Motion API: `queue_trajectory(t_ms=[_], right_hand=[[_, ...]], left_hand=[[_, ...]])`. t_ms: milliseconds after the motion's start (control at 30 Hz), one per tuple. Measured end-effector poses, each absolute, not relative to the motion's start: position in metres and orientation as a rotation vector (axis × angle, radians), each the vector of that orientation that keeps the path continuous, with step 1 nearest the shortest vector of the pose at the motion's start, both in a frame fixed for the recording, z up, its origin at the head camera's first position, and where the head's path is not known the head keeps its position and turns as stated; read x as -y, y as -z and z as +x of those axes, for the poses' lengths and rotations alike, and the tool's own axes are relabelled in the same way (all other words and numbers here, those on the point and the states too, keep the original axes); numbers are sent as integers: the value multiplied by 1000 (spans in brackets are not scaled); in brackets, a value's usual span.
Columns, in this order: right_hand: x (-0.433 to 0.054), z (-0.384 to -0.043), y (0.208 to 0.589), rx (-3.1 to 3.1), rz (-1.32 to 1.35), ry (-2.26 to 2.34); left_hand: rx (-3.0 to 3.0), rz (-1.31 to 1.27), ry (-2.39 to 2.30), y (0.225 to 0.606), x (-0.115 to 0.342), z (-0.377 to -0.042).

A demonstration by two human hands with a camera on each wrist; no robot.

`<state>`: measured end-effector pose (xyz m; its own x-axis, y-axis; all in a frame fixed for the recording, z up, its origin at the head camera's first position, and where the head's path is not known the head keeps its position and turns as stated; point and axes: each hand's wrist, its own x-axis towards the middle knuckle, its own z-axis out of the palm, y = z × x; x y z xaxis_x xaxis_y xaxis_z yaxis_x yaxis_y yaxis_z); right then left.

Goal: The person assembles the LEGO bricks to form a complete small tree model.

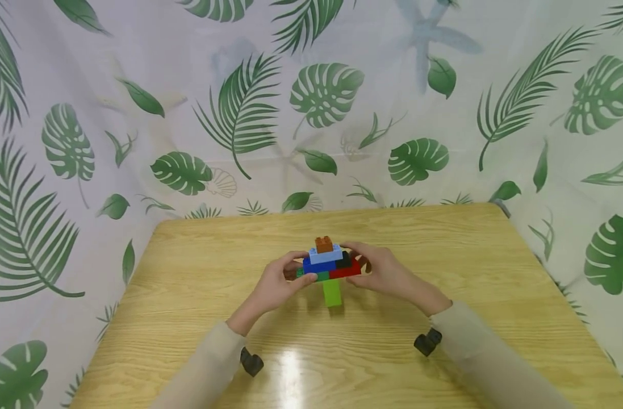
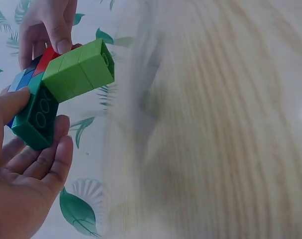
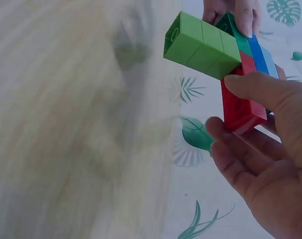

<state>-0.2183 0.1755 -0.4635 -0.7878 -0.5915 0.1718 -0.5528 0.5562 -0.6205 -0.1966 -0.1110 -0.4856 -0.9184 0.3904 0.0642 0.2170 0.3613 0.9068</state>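
Observation:
Both hands hold one toy-brick tree between them, over the wooden table. Its trunk is a stack of lime green bricks (image 1: pixel 333 293). Above lie a dark green brick (image 2: pixel 37 117) and a red brick (image 3: pixel 239 104) side by side, then a blue brick (image 1: pixel 318 266) and a black brick (image 1: pixel 345 260). A light blue brick (image 1: pixel 326 255) and an orange-brown brick (image 1: pixel 323 244) form the top. My left hand (image 1: pixel 279 286) grips the dark green end, thumb on the near side. The red end is gripped by my right hand (image 1: pixel 388 274), its thumb pressing the brick.
The wooden table (image 1: pixel 188 318) spreads beneath the hands. A pale leaf-printed cloth (image 1: pixel 270 187) stands behind the table and along its sides. Small black devices, a left one (image 1: pixel 252 362) and a right one (image 1: pixel 427 342), are worn at the wrists.

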Motion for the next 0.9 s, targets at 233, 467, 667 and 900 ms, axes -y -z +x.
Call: queue_trajectory(t_ms=[233,467,667,900], right_hand=[[-169,-243,466,-2758,-915,1115],[-164,-264,481,-2736,-737,1172],[-163,-278,498,-2719,-677,1150],[-163,-287,509,-2669,-662,1082]], left_hand=[[-2445,476,-1724,486,107,-222],[-2617,452,-1509,495,104,-246],[-2656,406,-1402,503,103,-258],[-2678,365,-1298,515,103,-264]])
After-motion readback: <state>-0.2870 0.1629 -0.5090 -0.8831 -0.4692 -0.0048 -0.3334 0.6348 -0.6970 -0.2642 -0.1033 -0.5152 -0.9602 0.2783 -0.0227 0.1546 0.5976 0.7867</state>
